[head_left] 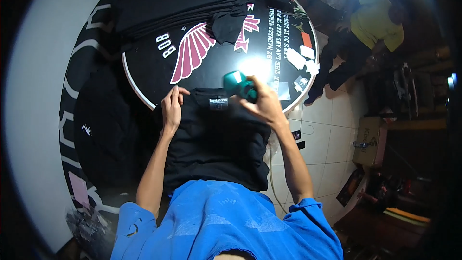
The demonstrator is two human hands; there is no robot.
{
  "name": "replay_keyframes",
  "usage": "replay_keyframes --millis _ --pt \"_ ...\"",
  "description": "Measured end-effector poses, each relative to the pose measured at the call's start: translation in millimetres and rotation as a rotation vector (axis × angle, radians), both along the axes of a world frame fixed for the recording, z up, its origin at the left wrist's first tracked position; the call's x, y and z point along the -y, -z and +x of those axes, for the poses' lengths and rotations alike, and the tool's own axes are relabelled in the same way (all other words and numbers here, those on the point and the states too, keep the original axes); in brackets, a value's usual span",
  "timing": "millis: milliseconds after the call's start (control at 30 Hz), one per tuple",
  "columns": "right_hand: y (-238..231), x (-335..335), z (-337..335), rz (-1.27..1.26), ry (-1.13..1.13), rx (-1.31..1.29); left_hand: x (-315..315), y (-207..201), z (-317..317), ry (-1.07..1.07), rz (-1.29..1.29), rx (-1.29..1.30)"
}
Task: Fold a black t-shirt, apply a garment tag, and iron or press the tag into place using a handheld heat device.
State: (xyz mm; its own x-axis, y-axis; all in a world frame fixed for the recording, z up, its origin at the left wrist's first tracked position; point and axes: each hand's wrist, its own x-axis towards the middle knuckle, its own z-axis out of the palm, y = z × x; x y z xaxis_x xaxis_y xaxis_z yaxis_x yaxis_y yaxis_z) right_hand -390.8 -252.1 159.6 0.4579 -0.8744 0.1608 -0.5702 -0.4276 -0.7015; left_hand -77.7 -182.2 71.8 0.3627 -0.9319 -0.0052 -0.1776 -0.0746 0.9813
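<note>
A black T-shirt [211, 149] is spread in front of me, its neckline and small printed neck label toward the table's middle. My left hand [172, 108] rests at the shirt's left shoulder, fingers extended and slightly bent, holding nothing that I can see. Over the right side of the collar, my right hand [263, 102] is wrapped round a teal handheld device [234, 84]. Motion blur smears the device, so its exact kind is unclear. Whether it touches the cloth I cannot tell.
More black garments [178, 5] lie heaped across the far side of the round black printed table [144, 62]. White paper scraps [296, 59] sit near its right edge. A pale hose [272, 178] hangs by my right forearm. Another person [378, 24] is at the far right; a cardboard box [369, 142] stands nearer.
</note>
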Motion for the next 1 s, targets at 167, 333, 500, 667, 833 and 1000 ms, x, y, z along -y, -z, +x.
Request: replay_keyframes --millis 167,333,500,667,833,1000 --pt "44.5 33.3 -46.5 -0.105 0.313 -0.100 -76.8 6.9 9.2 -0.011 0.054 0.190" --pt "86.6 70.1 -72.4 -0.335 0.423 -0.352 -128.7 19.8 32.4 -0.049 0.250 0.288" --pt "125.7 101.3 -86.0 -0.432 0.440 -0.566 -166.2 50.2 63.1 0.055 0.541 0.528" --pt "138.5 110.0 -81.0 -0.430 0.404 -0.649 -205.5 81.6 78.9 0.250 0.962 0.426" --pt "141.3 98.6 -79.8 -0.446 0.417 -0.619 -208.7 65.3 75.9 0.261 0.894 0.392" --pt "107.9 51.9 -66.8 -0.471 0.548 -0.364 -209.2 48.3 76.7 0.168 1.028 0.120"
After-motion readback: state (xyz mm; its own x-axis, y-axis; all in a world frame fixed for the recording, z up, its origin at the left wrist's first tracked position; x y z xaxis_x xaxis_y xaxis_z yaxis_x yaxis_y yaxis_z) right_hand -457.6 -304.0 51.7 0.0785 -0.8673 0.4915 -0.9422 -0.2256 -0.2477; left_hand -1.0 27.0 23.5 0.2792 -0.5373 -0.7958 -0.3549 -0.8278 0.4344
